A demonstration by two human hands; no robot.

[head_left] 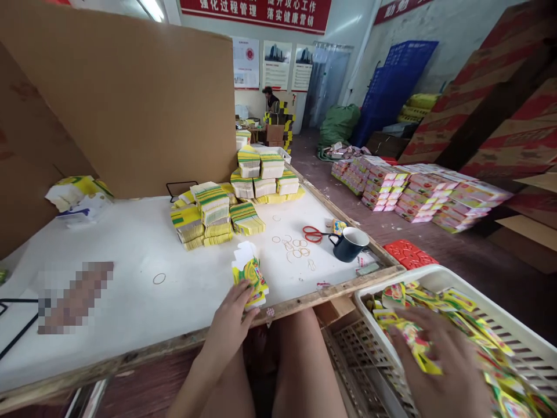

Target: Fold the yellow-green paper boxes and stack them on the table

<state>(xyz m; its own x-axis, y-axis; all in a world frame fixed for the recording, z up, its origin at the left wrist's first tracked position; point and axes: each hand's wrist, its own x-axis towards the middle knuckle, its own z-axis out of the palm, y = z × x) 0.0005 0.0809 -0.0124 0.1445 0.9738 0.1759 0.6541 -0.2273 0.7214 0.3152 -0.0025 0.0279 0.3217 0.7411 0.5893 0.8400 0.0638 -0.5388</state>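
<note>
My left hand (235, 310) holds a small yellow and green carton (253, 277) at the table's front edge, fingers on its side. White flaps stand open at the carton's far end. My right hand (448, 354) is smeared by motion over a white plastic basket (439, 273) at the right. Yellow-green packets (461, 302) fill the basket, and one packet (420, 345) shows right at the right fingers; whether they grip it is unclear. Beyond the left hand, stacks of flat yellow cartons (211, 212) lie on the white table (134, 249).
Loose rubber bands (298, 248), red-handled scissors (314, 234) and a dark mug (349, 244) lie at the table's right. A tall cardboard sheet (152, 104) stands behind. Pink boxes (418, 191) and a red stool (409, 253) are on the floor. A person (272, 103) sits far back.
</note>
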